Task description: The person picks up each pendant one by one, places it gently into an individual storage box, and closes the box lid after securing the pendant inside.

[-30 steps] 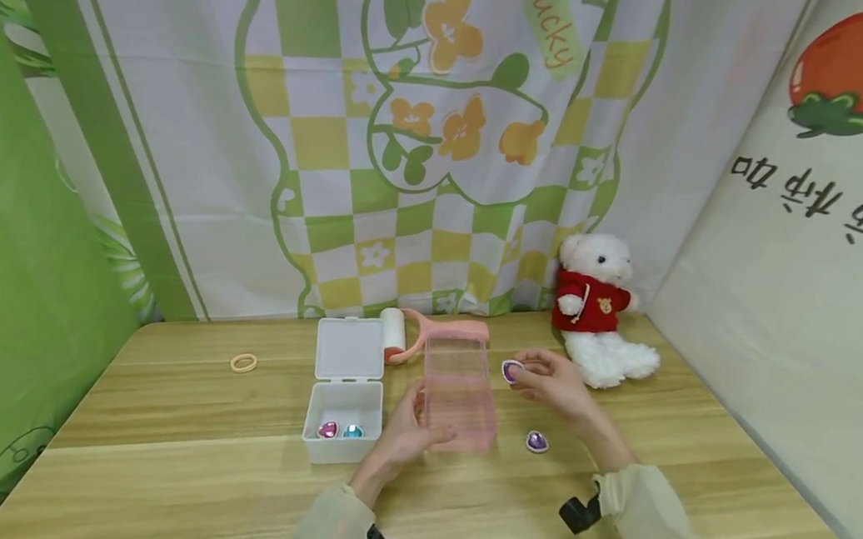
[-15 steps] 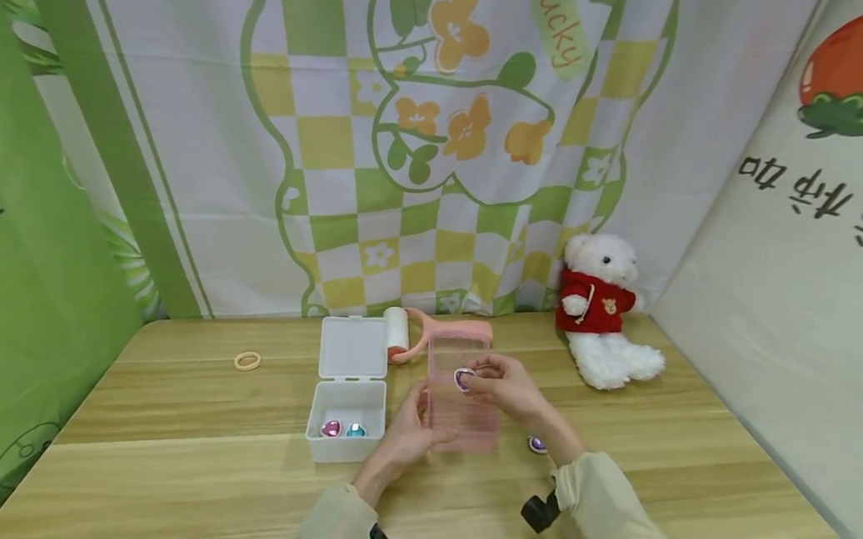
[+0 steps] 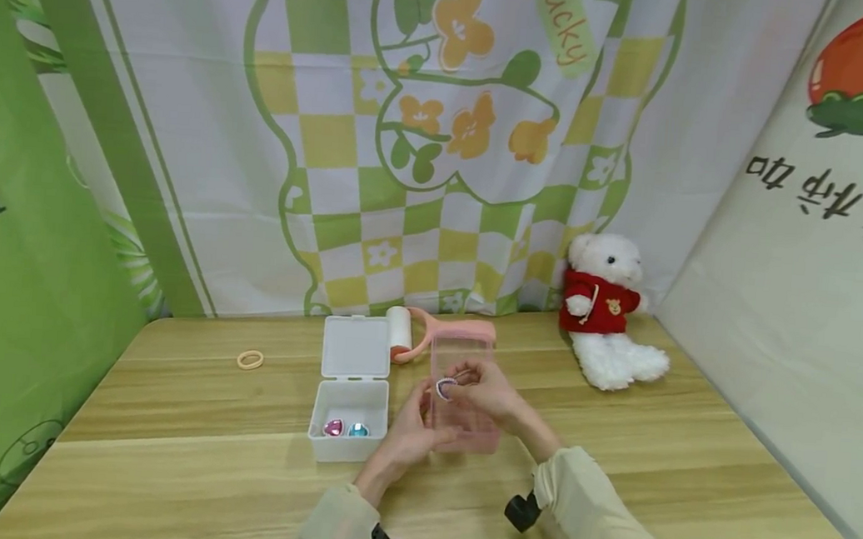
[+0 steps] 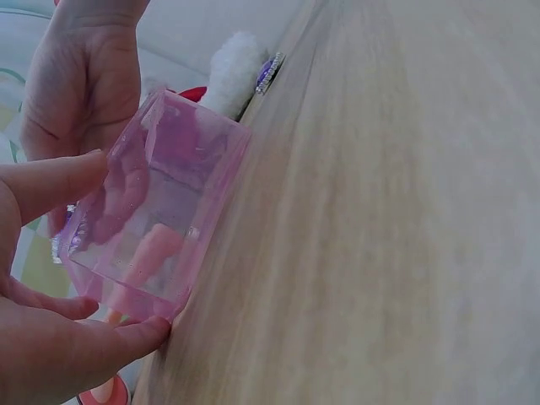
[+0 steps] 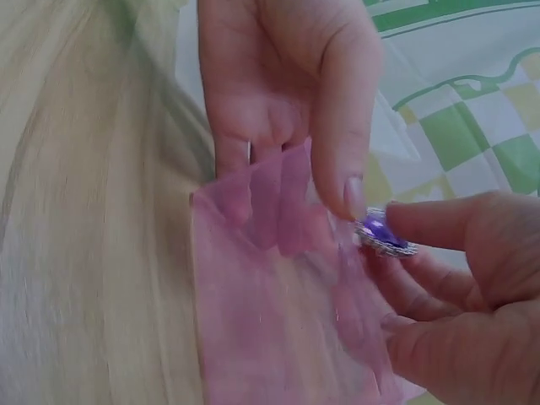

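Note:
The left hand (image 3: 411, 432) grips the near part of a clear pink box (image 3: 483, 442), thumb on one side and fingers on the other; its lid stands open behind. In the left wrist view the pink box (image 4: 198, 181) sits on the wood. Between thumb and fingers the right hand (image 3: 489, 392) pinches a purple gem (image 5: 384, 234) with a silvery beaded rim, above the box's left side near the left thumb or fingers. A second purple gem (image 4: 269, 73) lies on the table, hidden in the head view. Left of the hands, an open white box (image 3: 347, 450) holds a pink gem (image 3: 334, 427) and a blue gem (image 3: 358, 431).
A pink-handled roller (image 3: 400, 331) lies behind the boxes. At the back right a white plush bear (image 3: 604, 302) in a red top leans by the wall. A small tan ring (image 3: 250, 360) lies on the left part of the wooden table (image 3: 164, 443).
The right hand has moved left with the purple gem, from beside the pink box to over it. Its arm now covers the loose purple gem. The left hand keeps its grip.

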`<state>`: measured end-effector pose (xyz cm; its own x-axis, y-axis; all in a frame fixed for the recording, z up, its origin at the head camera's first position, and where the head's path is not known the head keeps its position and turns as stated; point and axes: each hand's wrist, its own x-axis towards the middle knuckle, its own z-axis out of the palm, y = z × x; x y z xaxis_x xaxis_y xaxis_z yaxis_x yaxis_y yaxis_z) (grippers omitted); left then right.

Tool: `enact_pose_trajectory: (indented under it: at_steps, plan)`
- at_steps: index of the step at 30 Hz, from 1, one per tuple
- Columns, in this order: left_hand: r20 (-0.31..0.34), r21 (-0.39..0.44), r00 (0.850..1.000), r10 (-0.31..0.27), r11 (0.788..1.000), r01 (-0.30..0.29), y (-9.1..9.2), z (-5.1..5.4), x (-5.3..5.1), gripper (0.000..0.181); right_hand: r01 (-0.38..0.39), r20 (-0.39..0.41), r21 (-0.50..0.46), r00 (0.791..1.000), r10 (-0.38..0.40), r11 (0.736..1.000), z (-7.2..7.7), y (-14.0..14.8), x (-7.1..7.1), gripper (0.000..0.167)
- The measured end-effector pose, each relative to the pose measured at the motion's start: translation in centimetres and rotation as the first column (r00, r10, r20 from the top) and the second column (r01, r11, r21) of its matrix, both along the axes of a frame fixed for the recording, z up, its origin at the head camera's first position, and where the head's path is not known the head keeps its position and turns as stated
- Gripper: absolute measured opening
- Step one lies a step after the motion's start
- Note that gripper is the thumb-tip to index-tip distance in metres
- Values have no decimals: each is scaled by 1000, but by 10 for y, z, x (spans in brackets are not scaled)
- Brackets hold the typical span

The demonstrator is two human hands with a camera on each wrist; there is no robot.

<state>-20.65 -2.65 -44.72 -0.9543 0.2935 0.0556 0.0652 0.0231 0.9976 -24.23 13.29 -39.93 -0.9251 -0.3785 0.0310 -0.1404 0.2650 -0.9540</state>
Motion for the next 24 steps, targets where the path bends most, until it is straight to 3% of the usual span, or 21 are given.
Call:
enact_pose_trajectory:
  at_steps: [6, 13, 21, 24]
  plan:
    - [8, 20, 1000, -13, 1000, 13, 1, 0, 0, 81, -68, -42, 181, 996, 77, 981, -5, 3, -2, 16]
    - [4, 14, 1000, -15, 1000, 15, -1, 0, 0, 81, -83, -122, 370, 983, 137, 925, -6, -6, -4, 14]
    - [-5, -5, 1000, -6, 1000, 6, -1, -1, -1, 83, -109, -189, 512, 953, 236, 852, -10, -13, -6, 16]
    - [5, -8, 1000, -2, 1000, 2, -1, 0, -1, 84, -123, -187, 521, 949, 254, 845, -10, -13, -7, 15]
